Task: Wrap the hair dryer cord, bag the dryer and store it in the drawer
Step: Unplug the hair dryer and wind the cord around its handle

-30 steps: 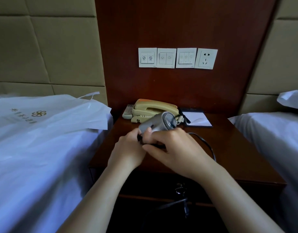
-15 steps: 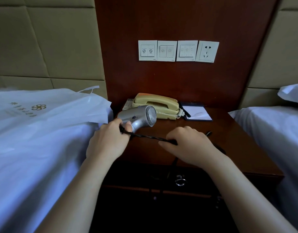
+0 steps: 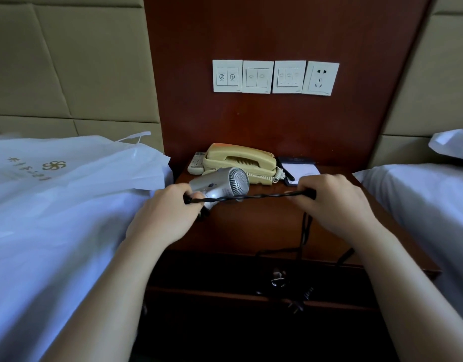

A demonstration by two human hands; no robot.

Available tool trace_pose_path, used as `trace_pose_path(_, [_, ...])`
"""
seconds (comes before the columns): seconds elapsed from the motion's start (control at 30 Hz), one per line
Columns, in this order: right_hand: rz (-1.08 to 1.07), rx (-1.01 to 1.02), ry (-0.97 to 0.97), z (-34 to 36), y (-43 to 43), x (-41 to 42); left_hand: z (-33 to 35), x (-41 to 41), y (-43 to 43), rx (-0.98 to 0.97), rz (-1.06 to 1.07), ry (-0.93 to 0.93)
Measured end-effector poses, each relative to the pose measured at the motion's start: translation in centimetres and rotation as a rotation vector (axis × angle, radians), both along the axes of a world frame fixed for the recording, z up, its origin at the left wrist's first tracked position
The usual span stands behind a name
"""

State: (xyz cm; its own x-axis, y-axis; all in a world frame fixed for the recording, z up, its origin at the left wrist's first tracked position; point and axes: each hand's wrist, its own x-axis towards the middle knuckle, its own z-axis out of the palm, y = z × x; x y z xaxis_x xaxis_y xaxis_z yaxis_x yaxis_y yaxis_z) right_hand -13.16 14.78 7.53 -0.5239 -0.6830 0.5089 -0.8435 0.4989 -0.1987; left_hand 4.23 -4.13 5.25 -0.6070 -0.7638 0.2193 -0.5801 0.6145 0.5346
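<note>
A small silver hair dryer (image 3: pixel 220 184) is held above the wooden nightstand (image 3: pixel 253 226), its grille facing me. My left hand (image 3: pixel 167 212) grips its handle. My right hand (image 3: pixel 332 202) pinches the black twisted cord (image 3: pixel 256 196), which is stretched taut between both hands. The rest of the cord hangs down over the nightstand's front edge, with the plug (image 3: pixel 297 305) dangling in front of the dark drawer (image 3: pixel 251 273). A white plastic bag (image 3: pixel 68 163) with a printed logo lies on the left bed.
A beige telephone (image 3: pixel 238 159), a remote (image 3: pixel 197 163) and a notepad (image 3: pixel 300 171) stand at the back of the nightstand. Wall switches and a socket (image 3: pixel 322 78) sit above. White beds flank the nightstand, the right bed (image 3: pixel 420 205) carrying a pillow.
My hands have drawn apart: the left carried the dryer leftward, the right slid rightward along the cord, pulling a longer stretch taut between them.
</note>
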Motion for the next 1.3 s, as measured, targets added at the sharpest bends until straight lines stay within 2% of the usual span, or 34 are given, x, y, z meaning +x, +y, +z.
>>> trace_pose_path(0.13, [0.064,0.020,-0.081,-0.7,-0.5,-0.8,-0.1,0.4,-0.2,0.109,-0.112,-0.042])
trace_pose_path(0.3, [0.294,-0.038,-0.282,-0.7,-0.2,-1.3,0.2,1.3,0.0,0.272,-0.246,-0.014])
trace_pose_path(0.53, [0.210,-0.153,-0.259,-1.8,-0.1,-3.4,1.2,0.7,2.1,0.541,-0.429,-0.117])
trace_pose_path(0.67, [0.280,-0.152,-0.388,-2.6,0.1,-4.3,0.9,0.2,2.5,0.731,-0.522,-0.156])
trace_pose_path(0.8, [0.351,-0.149,-0.563,-4.2,-0.2,-5.4,0.3,-0.2,2.2,1.014,-0.620,-0.059])
trace_pose_path(0.9, [0.383,-0.170,-0.617,-4.8,-0.2,-5.1,-0.4,-0.4,1.8,1.246,-0.689,0.024])
trace_pose_path(0.97, [0.407,-0.161,-0.625,-4.8,-0.3,-4.8,0.1,-0.7,2.0,1.356,-0.715,0.160])
trace_pose_path(1.0, [0.406,-0.164,-0.615,-4.8,-0.3,-4.6,0.2,-1.1,2.0,1.362,-0.666,0.253])
trace_pose_path(1.07, [0.385,-0.163,-0.574,-4.8,-0.6,-4.5,0.2,-2.6,1.4,1.216,-0.401,0.437])
trace_pose_path(1.1, [0.370,-0.145,-0.562,-4.7,-0.7,-4.4,0.2,-2.9,0.8,1.132,-0.327,0.530])
trace_pose_path(1.13, [0.360,-0.125,-0.554,-4.6,-0.8,-4.3,0.0,-3.1,0.4,1.136,-0.303,0.572])
trace_pose_path(1.23, [0.375,-0.053,-0.518,-3.7,-0.7,-3.7,-1.0,-2.1,-0.7,1.342,-0.460,0.526])
trace_pose_path(1.3, [0.385,0.040,-0.483,-3.1,-0.7,-2.8,-1.8,-1.6,-1.4,1.366,-0.493,0.561])
